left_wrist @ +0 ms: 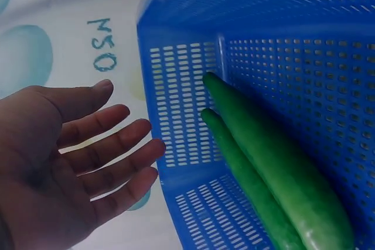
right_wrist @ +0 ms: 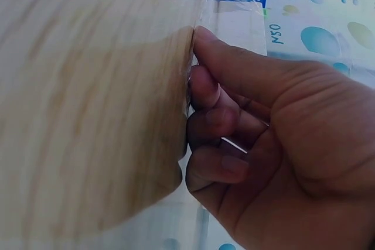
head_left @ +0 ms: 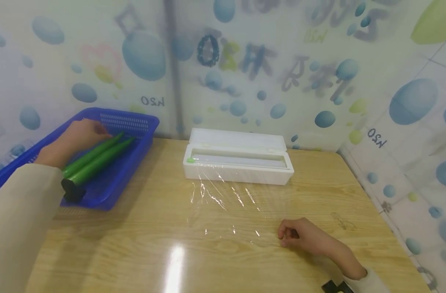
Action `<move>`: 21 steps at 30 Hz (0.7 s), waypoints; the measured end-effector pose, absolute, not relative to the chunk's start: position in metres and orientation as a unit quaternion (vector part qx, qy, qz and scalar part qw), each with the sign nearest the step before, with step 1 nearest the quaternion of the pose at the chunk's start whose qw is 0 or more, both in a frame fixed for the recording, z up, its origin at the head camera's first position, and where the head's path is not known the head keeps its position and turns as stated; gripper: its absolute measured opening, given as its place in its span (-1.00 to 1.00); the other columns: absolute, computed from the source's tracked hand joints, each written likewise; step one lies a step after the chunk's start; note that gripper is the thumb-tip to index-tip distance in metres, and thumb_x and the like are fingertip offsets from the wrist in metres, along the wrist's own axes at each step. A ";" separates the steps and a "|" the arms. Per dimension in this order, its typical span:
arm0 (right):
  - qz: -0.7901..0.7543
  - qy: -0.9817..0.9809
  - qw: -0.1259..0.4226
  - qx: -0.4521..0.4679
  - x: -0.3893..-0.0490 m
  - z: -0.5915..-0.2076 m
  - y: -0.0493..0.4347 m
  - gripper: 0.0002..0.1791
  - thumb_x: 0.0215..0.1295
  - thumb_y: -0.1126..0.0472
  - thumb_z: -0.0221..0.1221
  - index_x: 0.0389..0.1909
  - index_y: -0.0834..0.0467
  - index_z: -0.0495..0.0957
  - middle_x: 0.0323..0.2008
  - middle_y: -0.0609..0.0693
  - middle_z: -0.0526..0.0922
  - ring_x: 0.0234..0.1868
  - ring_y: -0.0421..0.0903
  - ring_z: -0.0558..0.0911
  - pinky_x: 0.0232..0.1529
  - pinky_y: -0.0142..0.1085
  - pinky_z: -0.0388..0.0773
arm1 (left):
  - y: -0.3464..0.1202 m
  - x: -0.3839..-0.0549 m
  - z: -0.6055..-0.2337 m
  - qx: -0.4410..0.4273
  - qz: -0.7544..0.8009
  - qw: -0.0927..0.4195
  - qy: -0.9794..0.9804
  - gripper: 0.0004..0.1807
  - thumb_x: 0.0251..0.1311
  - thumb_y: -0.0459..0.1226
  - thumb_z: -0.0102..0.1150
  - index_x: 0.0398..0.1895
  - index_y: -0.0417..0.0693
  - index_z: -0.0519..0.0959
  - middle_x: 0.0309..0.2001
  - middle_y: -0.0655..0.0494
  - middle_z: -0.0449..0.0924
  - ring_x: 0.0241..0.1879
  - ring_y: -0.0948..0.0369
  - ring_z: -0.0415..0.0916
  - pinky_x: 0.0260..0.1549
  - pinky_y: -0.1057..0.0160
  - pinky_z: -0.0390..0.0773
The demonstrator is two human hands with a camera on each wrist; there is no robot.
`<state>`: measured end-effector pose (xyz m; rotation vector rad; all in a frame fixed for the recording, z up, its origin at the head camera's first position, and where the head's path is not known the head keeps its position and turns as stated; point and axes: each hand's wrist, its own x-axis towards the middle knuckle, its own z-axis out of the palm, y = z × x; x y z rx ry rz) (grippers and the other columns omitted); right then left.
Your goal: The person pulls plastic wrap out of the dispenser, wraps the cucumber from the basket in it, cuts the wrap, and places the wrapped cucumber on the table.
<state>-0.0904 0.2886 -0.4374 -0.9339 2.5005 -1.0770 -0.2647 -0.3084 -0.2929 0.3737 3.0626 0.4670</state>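
Observation:
My left hand point(head_left: 84, 132) hovers over the blue plastic basket point(head_left: 113, 195), its fingers spread and loosely bent in the left wrist view. Two long, smooth green vegetables, like cucumbers point(left_wrist: 275, 162), lie side by side in the basket next to that hand. Down at the tabletop, my right hand point(head_left: 303, 236) pinches the near right corner of a clear sheet of cling film point(head_left: 223, 203); its other fingers are curled in the right wrist view. The film stretches over the table from a roll point(head_left: 241, 160) inside an open white box point(head_left: 237, 175).
Behind the wooden table point(head_left: 142, 244) stands a wall point(head_left: 245, 81) patterned with bubbles and letters, and it continues on the right. The box's lid point(head_left: 237, 138) is tipped back toward the wall. A small green piece point(head_left: 190, 160) sits at the box's left end.

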 end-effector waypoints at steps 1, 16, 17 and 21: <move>-0.370 0.862 0.131 -0.321 -0.091 -0.438 0.289 -0.87 0.21 0.16 0.29 -0.32 0.00 0.51 -0.59 -0.30 0.42 -0.55 -0.41 0.37 -0.57 -0.46 0.39 | -0.310 -0.266 -0.294 0.122 0.148 0.017 0.981 -0.55 0.27 -0.16 0.10 -0.14 -0.51 0.52 -0.18 -0.40 0.57 -0.16 -0.34 0.47 -0.14 -0.28 0.39; -0.368 0.870 0.141 -0.296 -0.087 -0.432 0.291 -0.87 0.20 0.13 0.29 -0.34 -0.01 0.51 -0.57 -0.26 0.45 -0.53 -0.37 0.41 -0.54 -0.43 0.41 | -0.335 -0.277 -0.318 0.120 0.222 0.151 0.956 -0.49 0.25 -0.27 0.16 0.00 -0.64 0.38 -0.09 -0.54 0.47 -0.20 -0.28 0.52 -0.31 -0.10 0.60; -0.368 0.871 0.140 -0.295 -0.086 -0.431 0.291 -0.87 0.20 0.13 0.29 -0.34 -0.01 0.51 -0.57 -0.26 0.45 -0.52 -0.37 0.41 -0.54 -0.43 0.41 | -0.336 -0.279 -0.320 0.118 0.227 0.159 0.954 -0.48 0.25 -0.27 0.16 0.02 -0.65 0.36 -0.06 -0.56 0.43 -0.16 -0.30 0.50 -0.29 -0.11 0.60; -0.368 0.873 0.140 -0.288 -0.084 -0.430 0.292 -0.87 0.21 0.13 0.29 -0.34 -0.01 0.51 -0.57 -0.26 0.45 -0.52 -0.36 0.41 -0.53 -0.43 0.41 | -0.341 -0.282 -0.326 0.107 0.235 0.186 0.948 -0.45 0.26 -0.28 0.14 0.09 -0.65 0.30 0.05 -0.62 0.33 -0.06 -0.39 0.42 -0.24 -0.14 0.58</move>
